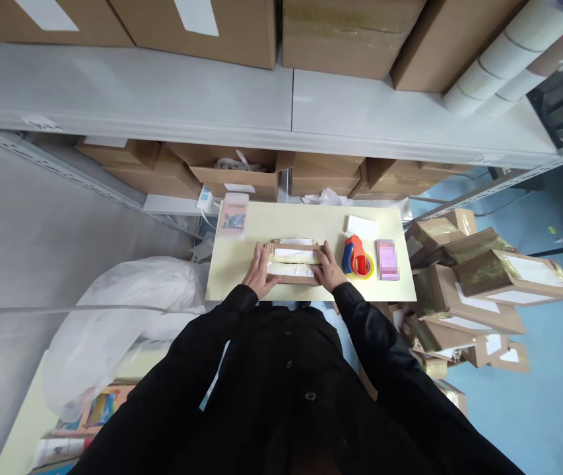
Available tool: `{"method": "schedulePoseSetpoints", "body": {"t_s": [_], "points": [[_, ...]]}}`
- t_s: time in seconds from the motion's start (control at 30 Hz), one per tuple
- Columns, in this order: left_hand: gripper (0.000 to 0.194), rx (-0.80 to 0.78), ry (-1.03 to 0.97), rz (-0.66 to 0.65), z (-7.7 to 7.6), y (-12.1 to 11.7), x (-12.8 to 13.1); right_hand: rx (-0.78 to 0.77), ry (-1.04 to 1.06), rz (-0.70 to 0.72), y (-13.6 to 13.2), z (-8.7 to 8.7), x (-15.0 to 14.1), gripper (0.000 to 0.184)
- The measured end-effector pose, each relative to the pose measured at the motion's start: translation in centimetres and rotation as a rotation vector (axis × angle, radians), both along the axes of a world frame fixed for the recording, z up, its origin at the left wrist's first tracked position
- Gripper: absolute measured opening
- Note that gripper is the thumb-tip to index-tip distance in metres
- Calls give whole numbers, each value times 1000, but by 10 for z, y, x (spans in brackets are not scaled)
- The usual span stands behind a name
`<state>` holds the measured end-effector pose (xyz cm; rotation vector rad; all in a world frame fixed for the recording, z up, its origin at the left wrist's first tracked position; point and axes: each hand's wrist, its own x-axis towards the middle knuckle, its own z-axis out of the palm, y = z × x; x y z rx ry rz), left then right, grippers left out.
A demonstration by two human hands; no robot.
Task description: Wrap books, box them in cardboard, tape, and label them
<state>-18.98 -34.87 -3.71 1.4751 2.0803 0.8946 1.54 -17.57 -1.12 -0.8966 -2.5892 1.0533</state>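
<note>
A small cardboard box [294, 278] with tape and white strips across its top sits near the front edge of the cream table [305, 221]. My left hand [260, 272] grips its left side, thumb along the front edge and fingers up the side. On the opposite side my right hand [329, 269] holds it, with fingertips over the top. To the right of the box is a red and blue tape dispenser [357, 256] with a yellow roll. Beyond it lies a pink-purple item [387, 260], blurred out. A white card or small box [362, 227] lies behind the dispenser.
A small pink packet [234, 214] lies at the table's back left. A grey shelf [212, 99] with cartons overhangs the table's far side. Taped boxes [484, 297] are piled on the floor at right. Clear plastic sheeting [113, 316] bulges at left.
</note>
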Motion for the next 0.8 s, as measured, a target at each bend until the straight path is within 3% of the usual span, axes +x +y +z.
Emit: {"method": "schedulePoseSetpoints", "body": {"t_s": [0.07, 0.23, 0.4, 0.5, 0.63, 0.8], "points": [[111, 50, -21, 7, -3, 4, 7, -44, 44, -17, -2, -2, -3, 61], [125, 92, -6, 2, -1, 12, 13, -58, 78, -3, 0, -6, -4, 68], [90, -28, 80, -19, 7, 12, 7, -47, 60, 24, 7, -6, 4, 62], [91, -12, 8, -18, 10, 13, 6, -79, 90, -27, 9, -7, 3, 63], [94, 25, -65, 122, 15, 13, 13, -164, 149, -77, 14, -10, -8, 66], [61, 91, -130, 302, 14, 14, 24, -200, 166, -112, 15, -13, -17, 58]]}}
